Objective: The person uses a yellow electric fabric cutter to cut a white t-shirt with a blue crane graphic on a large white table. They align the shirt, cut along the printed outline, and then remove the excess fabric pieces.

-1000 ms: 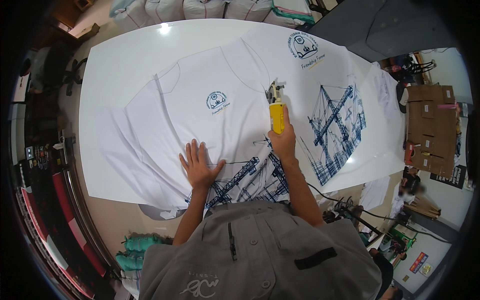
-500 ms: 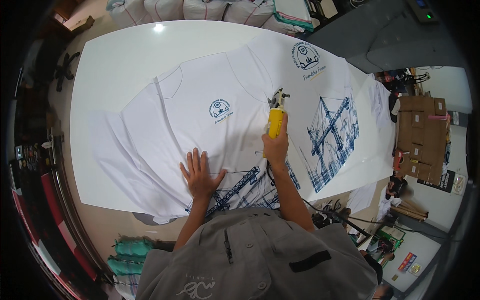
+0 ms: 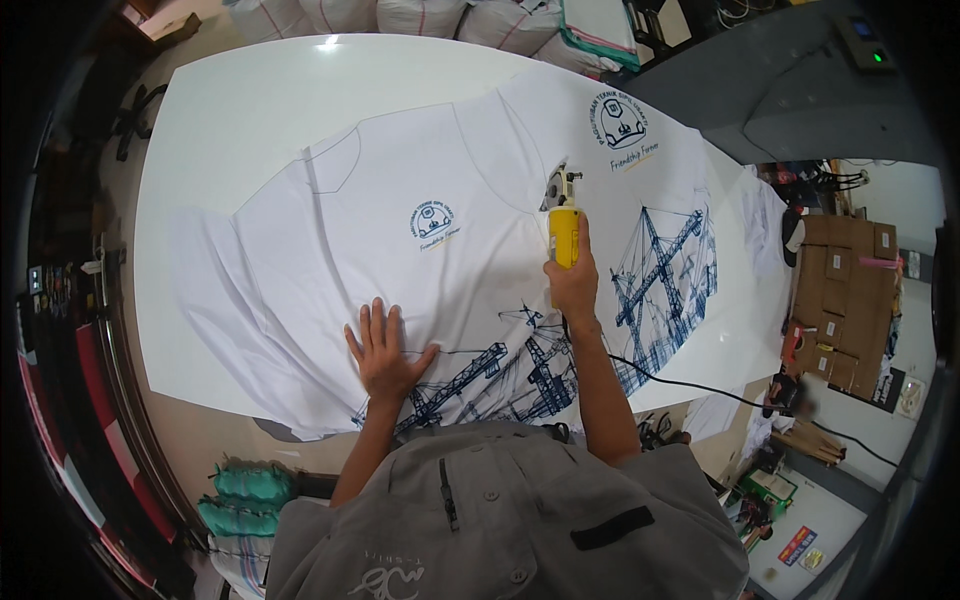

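White fabric (image 3: 330, 240) with dark blue crane drawings and round emblems lies spread over a white table (image 3: 240, 100). Thin outlines of garment panels run across it. My left hand (image 3: 388, 360) rests flat on the cloth, fingers spread, beside a printed crane (image 3: 460, 385). In my right hand (image 3: 574, 290) is a yellow hand-held electric fabric cutter (image 3: 565, 238), its metal head pointing away from me. The cutter's head sits on the cloth at a curved outline, left of the larger emblem (image 3: 620, 120). A black cord (image 3: 690, 383) trails off to the right.
Stuffed white sacks (image 3: 420, 17) line the far side of the table. Brown cardboard boxes (image 3: 840, 290) are stacked at the right, with more white cloth (image 3: 765, 240) near them. Green bundles (image 3: 250, 485) lie at the lower left. A grey surface (image 3: 790, 100) adjoins the far right.
My right hand and the cutter have shifted slightly right and away from me. The cord now stretches straighter to the right. My left hand stays flat on the cloth as the view shifts a little.
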A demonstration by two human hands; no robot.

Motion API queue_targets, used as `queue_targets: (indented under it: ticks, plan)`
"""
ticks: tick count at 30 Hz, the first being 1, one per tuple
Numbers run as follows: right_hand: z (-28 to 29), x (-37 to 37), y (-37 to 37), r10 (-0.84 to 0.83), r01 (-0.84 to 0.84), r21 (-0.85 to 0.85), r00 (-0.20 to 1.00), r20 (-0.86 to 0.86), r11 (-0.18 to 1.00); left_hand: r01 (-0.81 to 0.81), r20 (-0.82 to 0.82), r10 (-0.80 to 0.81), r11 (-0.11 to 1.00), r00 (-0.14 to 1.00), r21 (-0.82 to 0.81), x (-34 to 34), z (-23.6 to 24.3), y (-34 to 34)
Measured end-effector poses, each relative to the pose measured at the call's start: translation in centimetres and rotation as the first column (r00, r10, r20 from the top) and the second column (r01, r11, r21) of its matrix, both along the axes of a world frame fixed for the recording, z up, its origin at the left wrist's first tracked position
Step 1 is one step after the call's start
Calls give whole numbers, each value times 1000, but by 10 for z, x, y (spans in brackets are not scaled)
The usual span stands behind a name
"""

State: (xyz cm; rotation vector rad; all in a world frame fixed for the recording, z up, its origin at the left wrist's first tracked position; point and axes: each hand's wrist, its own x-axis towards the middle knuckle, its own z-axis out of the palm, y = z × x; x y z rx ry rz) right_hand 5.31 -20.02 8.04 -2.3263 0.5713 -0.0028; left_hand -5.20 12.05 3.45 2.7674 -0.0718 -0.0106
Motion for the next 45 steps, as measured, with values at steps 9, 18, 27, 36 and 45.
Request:
queue_targets:
  ticks: [9, 18, 27, 36, 45]
  plan:
    - [-7, 35, -53, 226, -228, 10, 968, 108, 973, -3, 9, 3, 1000, 1000, -18, -3, -7, 0]
    - [3, 86, -73, 299, -299, 16, 954, -31, 954, -7, 6, 7, 1000, 1000, 12, -3, -8, 0]
    - [0, 158, -82, 434, -434, -5, 901, 22, 901, 1, -21, 0, 1000, 1000, 21, -2, -9, 1]
    - [8, 222, -65, 509, -511, -29, 860, -39, 859, -1, -3, 1, 1000, 1000, 25, -4, -10, 1]
    - [16, 217, -71, 439, -451, 148, 892, 106, 880, -34, -36, 36, 998, 999, 44, -1, -5, 0]
